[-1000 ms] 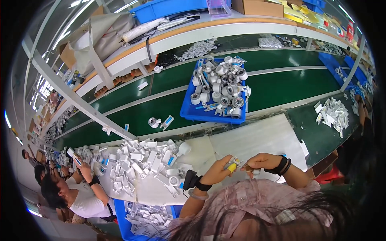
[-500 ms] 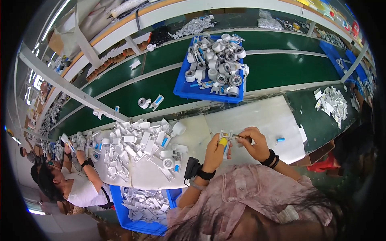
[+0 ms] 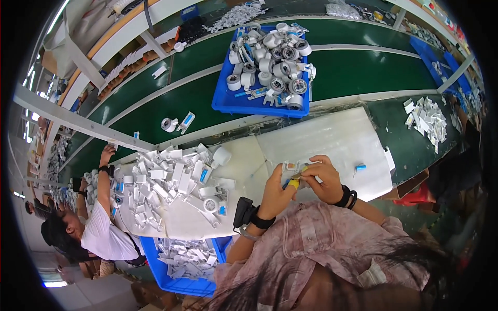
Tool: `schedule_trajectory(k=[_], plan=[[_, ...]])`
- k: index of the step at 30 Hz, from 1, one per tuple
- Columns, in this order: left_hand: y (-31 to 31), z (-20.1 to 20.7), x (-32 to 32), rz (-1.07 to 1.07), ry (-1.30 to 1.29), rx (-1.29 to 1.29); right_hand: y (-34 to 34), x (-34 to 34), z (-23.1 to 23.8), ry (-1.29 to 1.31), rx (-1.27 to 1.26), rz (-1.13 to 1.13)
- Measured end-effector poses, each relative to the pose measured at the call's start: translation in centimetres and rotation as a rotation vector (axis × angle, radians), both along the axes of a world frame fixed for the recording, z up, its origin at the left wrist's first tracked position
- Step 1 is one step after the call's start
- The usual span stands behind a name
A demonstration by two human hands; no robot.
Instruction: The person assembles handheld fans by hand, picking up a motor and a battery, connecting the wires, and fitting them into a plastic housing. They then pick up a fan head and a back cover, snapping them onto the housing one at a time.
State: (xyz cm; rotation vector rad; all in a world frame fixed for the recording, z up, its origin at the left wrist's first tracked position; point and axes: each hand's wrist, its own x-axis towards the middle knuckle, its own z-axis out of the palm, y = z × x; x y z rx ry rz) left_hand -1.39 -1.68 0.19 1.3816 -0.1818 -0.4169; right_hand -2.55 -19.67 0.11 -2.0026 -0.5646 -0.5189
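My left hand [image 3: 277, 196] is closed around a small white plastic housing [image 3: 290, 166], whose open end shows beyond the fingers. Yellow tape [image 3: 294, 183] wraps my left thumb. Right beside it, my right hand [image 3: 323, 181] is pinched at the housing's near side; what its fingertips hold is covered and too small to make out. Both hands are above the front of the pale work mat [image 3: 332, 135]. To their right, a small blue cylindrical piece [image 3: 360, 167] lies on the mat.
A heap of white plastic parts [image 3: 176, 179] covers the mat's left. Behind stands a blue tray [image 3: 220, 103] piled with round white units. Another blue bin [image 3: 155, 267] sits at lower left. White pieces [image 3: 428, 122] are piled at right. A co-worker [image 3: 111, 233] reaches over the bench at left.
My right fingers have moved in against the left thumb, and the housing has turned in my grip. The co-worker's arm now stretches farther forward. The whole view has shifted slightly.
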Motion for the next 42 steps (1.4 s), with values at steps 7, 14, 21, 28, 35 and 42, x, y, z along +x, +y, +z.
schedule_trajectory(k=[7, 14, 21, 28, 35, 42], plan=[[-0.2, 0.2, -0.2, -0.004, -0.150, 0.161, -0.1, 0.0, -0.4, -0.090, -0.030, -0.039], [-0.3, -0.3, -0.3, -0.012, -0.285, 0.200, -0.1, -0.1, -0.8, -0.089, 0.000, -0.063], [-0.6, 0.1, -0.4, -0.011, -0.313, 0.223, -0.1, -0.1, -0.6, -0.116, 0.015, -0.073], [-0.6, 0.6, -0.5, -0.018, -0.244, 0.120, 0.1, 0.0, -0.5, -0.087, 0.015, -0.096], [-0.9, -0.1, -0.8, -0.003, -0.207, 0.051, 0.1, 0.0, -0.6, -0.069, 0.026, -0.083], [-1.1, -1.1, -0.9, 0.029, -0.224, 0.135, -0.1, 0.2, -0.7, -0.051, 0.018, -0.065]])
